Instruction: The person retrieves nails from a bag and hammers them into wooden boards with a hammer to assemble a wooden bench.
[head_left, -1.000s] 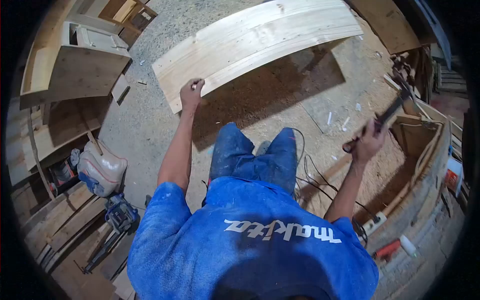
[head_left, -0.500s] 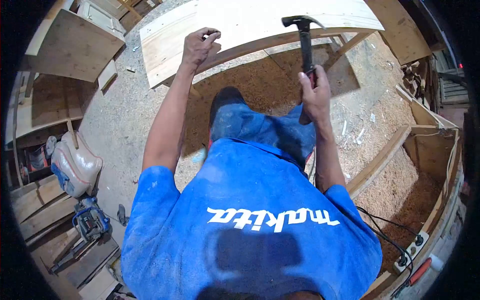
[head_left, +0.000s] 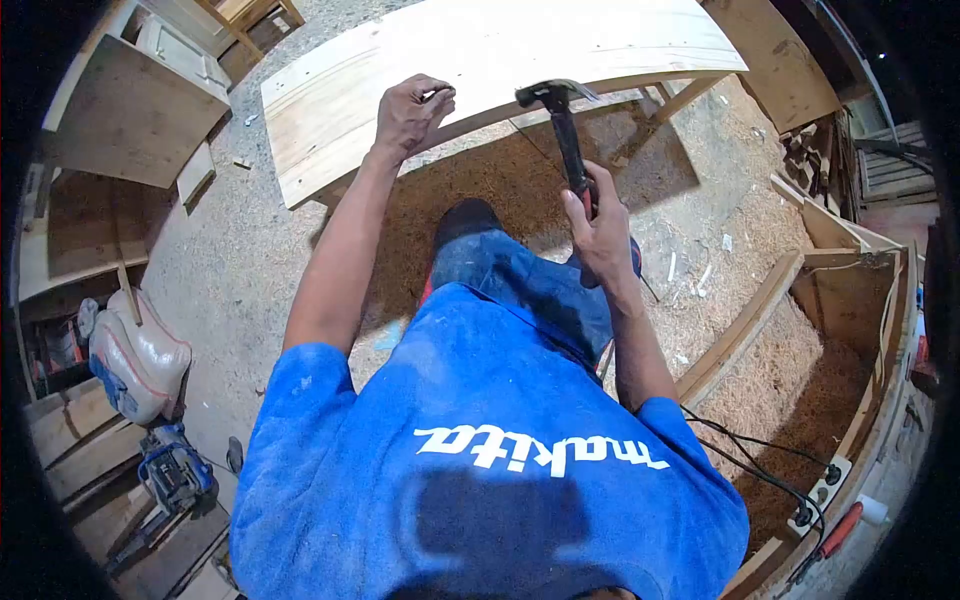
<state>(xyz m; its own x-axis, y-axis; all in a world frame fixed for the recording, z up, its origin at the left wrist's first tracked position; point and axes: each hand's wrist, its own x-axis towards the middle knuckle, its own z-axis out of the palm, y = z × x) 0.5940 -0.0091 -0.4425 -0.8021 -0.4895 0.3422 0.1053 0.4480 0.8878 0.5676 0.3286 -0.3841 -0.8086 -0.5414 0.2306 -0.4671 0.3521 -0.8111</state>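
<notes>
A claw hammer [head_left: 566, 140] is in my right hand [head_left: 603, 232], whose fingers wrap round the lower handle. Its dark head points up, close to the near edge of a pale wooden board [head_left: 335, 115]. My left hand [head_left: 408, 120] is closed in a pinch over that same edge, left of the hammer. Whatever the pinched fingertips hold, if anything, is too small to make out. Small dark marks dot the board's surface, and a wooden leg [head_left: 688, 98] slants beneath its right end.
Sawdust covers the floor [head_left: 745, 190] around my legs. On the right stand a wooden frame [head_left: 745, 325] and a power strip [head_left: 824, 492] with black cables. At lower left lie a blue power tool [head_left: 178, 468] and a filled plastic sack [head_left: 145, 360]. Wooden panels [head_left: 135, 115] stand upper left.
The hammer and my right hand have moved left and lower in view, nearer my left hand. My left hand has shifted slightly right and down. The whole view has tilted a little.
</notes>
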